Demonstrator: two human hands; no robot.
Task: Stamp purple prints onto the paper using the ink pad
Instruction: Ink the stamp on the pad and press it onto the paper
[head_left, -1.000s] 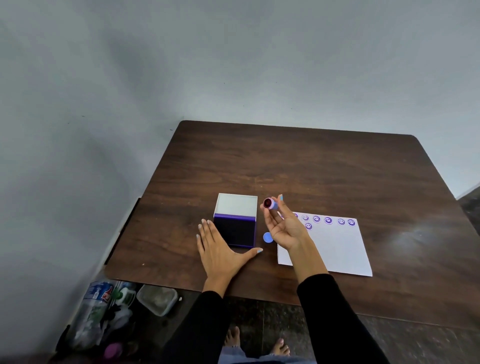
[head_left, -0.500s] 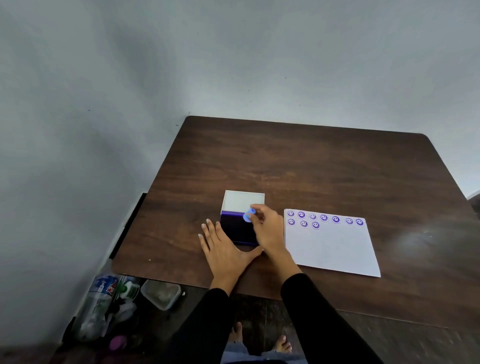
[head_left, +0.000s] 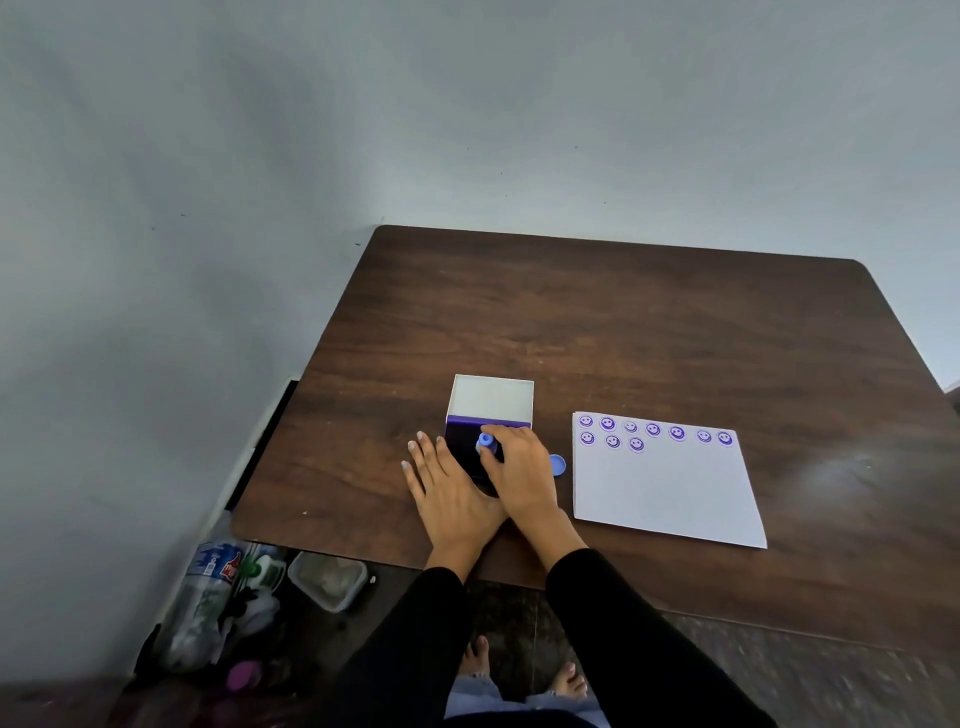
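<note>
Near the front edge of the dark brown wooden table (head_left: 623, 322), we keep our left hand (head_left: 451, 491) flat, fingers spread and holding nothing, bracing the open purple ink pad (head_left: 470, 448) with its white lid raised behind. Our right hand (head_left: 519, 470) pinches the small blue round stamp (head_left: 485, 442) and presses it onto the pad; full contact seems likely, though the fingers hide the face. To ink well, we should press straight down, evenly and without rocking. The white paper sheet (head_left: 665, 493) lies to the right, ten purple smiley prints along its far edge, a small blue cap (head_left: 557, 464) between.
</note>
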